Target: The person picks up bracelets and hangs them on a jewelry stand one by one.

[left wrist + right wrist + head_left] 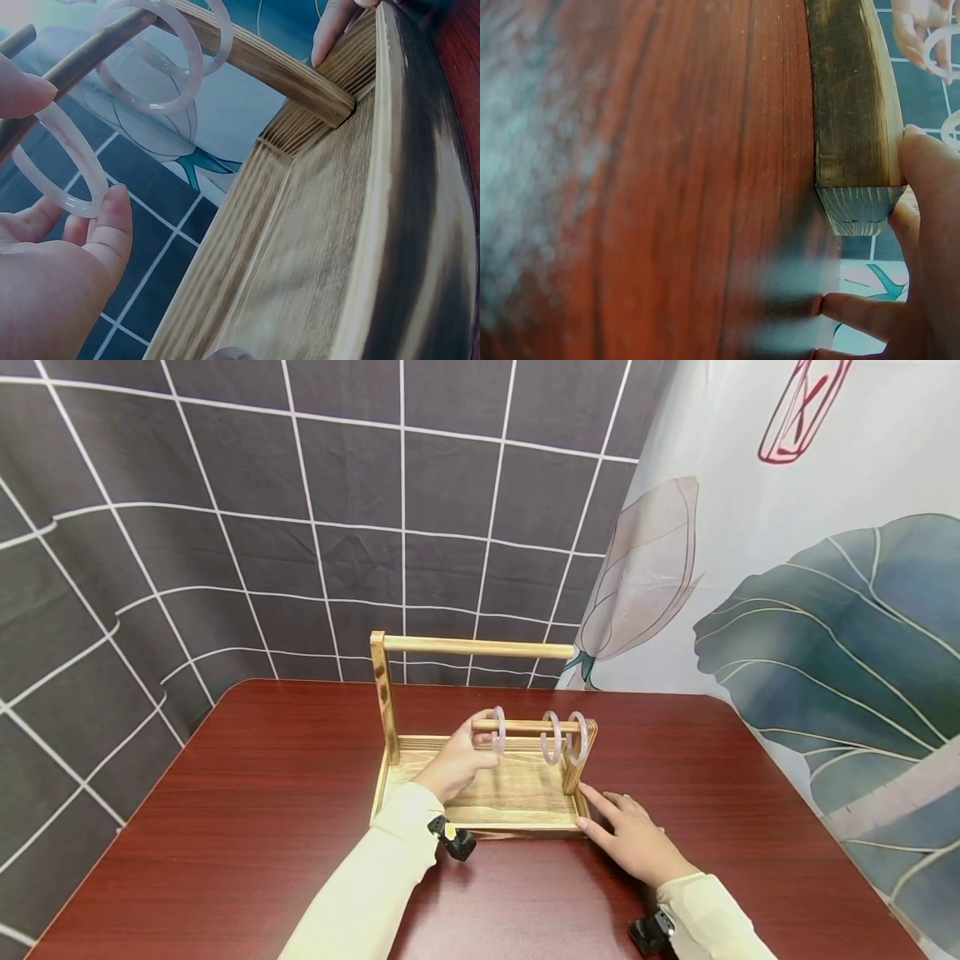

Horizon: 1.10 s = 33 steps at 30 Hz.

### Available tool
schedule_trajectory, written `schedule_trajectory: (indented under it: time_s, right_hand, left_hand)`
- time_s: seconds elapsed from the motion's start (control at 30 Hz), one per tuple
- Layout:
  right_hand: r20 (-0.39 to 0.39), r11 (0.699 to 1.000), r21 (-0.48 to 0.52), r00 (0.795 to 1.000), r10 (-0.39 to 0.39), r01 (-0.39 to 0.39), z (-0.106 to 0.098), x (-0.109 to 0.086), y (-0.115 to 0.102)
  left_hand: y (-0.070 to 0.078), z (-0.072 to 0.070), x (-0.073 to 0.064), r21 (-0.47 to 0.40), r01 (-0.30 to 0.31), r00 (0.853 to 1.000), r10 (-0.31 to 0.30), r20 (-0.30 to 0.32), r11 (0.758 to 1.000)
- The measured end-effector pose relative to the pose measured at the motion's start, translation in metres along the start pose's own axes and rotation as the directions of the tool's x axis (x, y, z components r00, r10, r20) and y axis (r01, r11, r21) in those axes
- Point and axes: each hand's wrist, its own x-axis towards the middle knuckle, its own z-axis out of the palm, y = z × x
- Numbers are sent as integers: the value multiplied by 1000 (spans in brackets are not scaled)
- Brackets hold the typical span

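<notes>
In the head view, a wooden stand with a shallow tray [517, 797] sits on the table. My left hand [461, 764] is at the free end of its lower rod [523, 726]. There it pinches a pale translucent bangle [91, 169], thumb above and fingertips at the lower edge, with the rod still passing through the ring. Two similar bangles, a middle one [558, 739] and an outer one [585, 739], hang nearer the short post [576, 772]. My right hand [633, 839] rests at the tray's front right corner, thumb and index finger touching it, other fingers on the table.
A taller post [385, 702] at the tray's left carries an upper rod [480, 647], which extends right, above and behind the lower one. The red-brown table [247, 827] ends at a dark gridded curtain [345, 560] and a light curtain with painted leaves [847, 627].
</notes>
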Motion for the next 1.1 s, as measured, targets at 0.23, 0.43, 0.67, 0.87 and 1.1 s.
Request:
schedule_trajectory:
  time_s: [0.23,0.43,0.67,0.87,1.1]
  right_hand:
    - [4,1000,4,1000,6,-6,0,0,0]
    - [5,1000,-4,1000,9,-9,1,1,1]
    - [4,1000,-3,1000,10,-10,1,1,2]
    - [6,1000,-3,1000,15,-15,1,1,2]
    - [5,1000,-2,1000,14,-14,2,1,1]
  left_hand:
    - [-5,3,3,36,-2,1000,2,16,999]
    - [-6,7,5,88,-14,999,11,41,996]
    - [-3,13,5,25,-16,997,14,79,1000]
    - [-1,18,5,43,-4,996,0,88,999]
    - [-1,20,6,110,18,998,-24,54,994]
